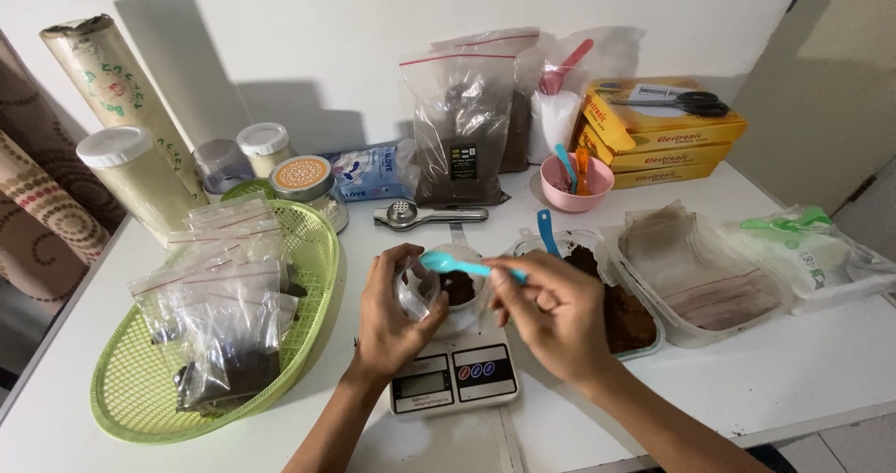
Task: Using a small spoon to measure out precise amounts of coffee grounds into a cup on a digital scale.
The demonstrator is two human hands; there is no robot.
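White table [793, 380] and a white wall fill the room around me. My kitchen scale [455, 372] sits in the middle of the table, and I will say where things are from it.

On top of the scale is a small clear cup [446, 291] with some dark brown powder in it. My left hand [397, 314] is curled around the left side of the cup, holding it. My right hand [551, 310] is pinching a blue spoon [464, 266] by its handle, and the round end is right over the cup.

Just right of the scale is a clear tub of brown powder [621, 310] with another blue spoon [547, 231] stuck in it. Further right is a tub of little empty bags [705, 282].

Left of the scale is a green basket [201, 319] full of small bags with dark powder.

Behind the scale lie a metal squeezer [425, 215], a big bag of dark powder [459, 137], a pink bowl [577, 184] and yellow boxes [658, 137] with scissors [686, 102] on top.
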